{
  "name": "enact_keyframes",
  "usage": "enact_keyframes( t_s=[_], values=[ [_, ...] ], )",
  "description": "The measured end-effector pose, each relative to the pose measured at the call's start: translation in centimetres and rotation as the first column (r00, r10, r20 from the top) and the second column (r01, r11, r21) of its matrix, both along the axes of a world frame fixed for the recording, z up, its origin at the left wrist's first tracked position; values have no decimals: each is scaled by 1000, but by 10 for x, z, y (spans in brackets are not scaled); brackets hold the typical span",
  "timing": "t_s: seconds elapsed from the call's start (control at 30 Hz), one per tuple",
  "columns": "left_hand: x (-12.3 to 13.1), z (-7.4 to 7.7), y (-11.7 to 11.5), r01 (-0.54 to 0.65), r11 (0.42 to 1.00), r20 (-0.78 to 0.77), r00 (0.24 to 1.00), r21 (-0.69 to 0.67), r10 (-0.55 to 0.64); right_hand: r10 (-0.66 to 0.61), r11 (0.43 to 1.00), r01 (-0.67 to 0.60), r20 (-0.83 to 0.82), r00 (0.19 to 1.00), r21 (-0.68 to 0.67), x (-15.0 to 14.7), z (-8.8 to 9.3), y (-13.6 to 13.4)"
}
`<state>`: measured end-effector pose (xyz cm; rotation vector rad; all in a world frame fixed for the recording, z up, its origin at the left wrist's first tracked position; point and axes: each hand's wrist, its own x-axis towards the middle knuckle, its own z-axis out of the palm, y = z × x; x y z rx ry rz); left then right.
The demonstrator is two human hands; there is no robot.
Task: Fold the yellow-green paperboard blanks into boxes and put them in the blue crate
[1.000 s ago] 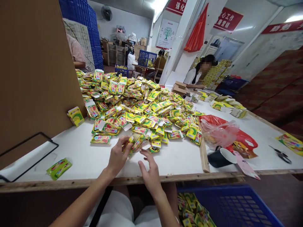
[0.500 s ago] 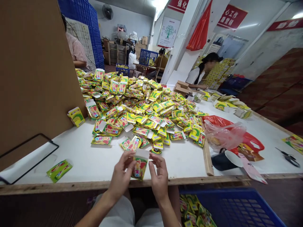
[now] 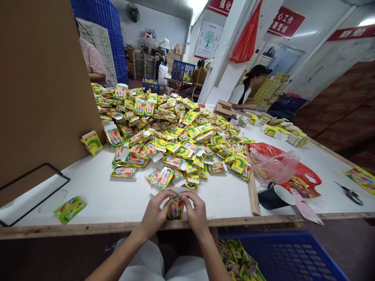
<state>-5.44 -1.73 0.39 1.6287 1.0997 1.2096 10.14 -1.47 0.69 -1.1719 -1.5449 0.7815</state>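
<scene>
- Left hand (image 3: 157,207): nearly closed, thumb and fingers pinching the upper left of a small printed carton (image 3: 176,210); curled inner fingers partly hidden.
- Right hand (image 3: 195,208): nearly closed likewise, thumb and fingertips on the upper right of the same carton.
- Small printed carton: upright between both hands, at the near edge of the white table (image 3: 211,199); white flap (image 3: 178,190) at top, partly covered by fingertips; back and inside hidden.
- Heap of cartons (image 3: 175,132): just beyond the hands, many with flaps out; lower layers buried, much print too small to read.
- Green packet (image 3: 70,208): flat on the table, left, well apart from the hands.
- Wooden strip (image 3: 253,194): right of the heap; beyond it, dark mug (image 3: 268,198), scissors (image 3: 351,195), clear bag (image 3: 272,164) with contents hard to make out.
- Blue crate (image 3: 293,236): below, right, holding packets (image 3: 240,259); cut off by the lower border.
- Brown cardboard panel (image 3: 43,97): left, cut off, masking part of a pink-sleeved person (image 3: 93,58).
- Room: worker in white (image 3: 238,93) across the table, wall fan (image 3: 132,13), red banners (image 3: 283,22) partly cut off.
</scene>
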Motion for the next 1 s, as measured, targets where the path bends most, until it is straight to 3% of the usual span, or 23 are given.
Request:
enact_keyframes(
  t_s=[0.1, 0.3, 0.53, 0.77, 0.9, 1.0],
  values=[
    [1, -1, 0, -25, 1000, 53, 998, 12, 24, -62, 998, 62, -102, 993, 4, -4, -2, 0],
    [2, 8, -4, -27, 996, -33, 999, 90, 30, 45, 998, -44, -37, 998, 44, -4, 2, -10],
    [9, 10, 2, -132, 990, 3, 991, -40, 132, -68, 996, 69, 21, 997, -64, -9, 8, -2],
    [2, 2, 2, -15, 1000, 54, 998, 6, 15, -8, 997, 3, -63, 998, -81, -3, 2, -6],
    [0, 7, -1, 10, 1000, 9, 1000, -14, -10, 23, 994, -33, -96, 995, -100, -10, -1, -9],
    [-2, 12, -1, -15, 1000, -58, 998, 21, 16, -9, 994, 1, -68, 998, -106, -4, 8, -14]
  ],
)
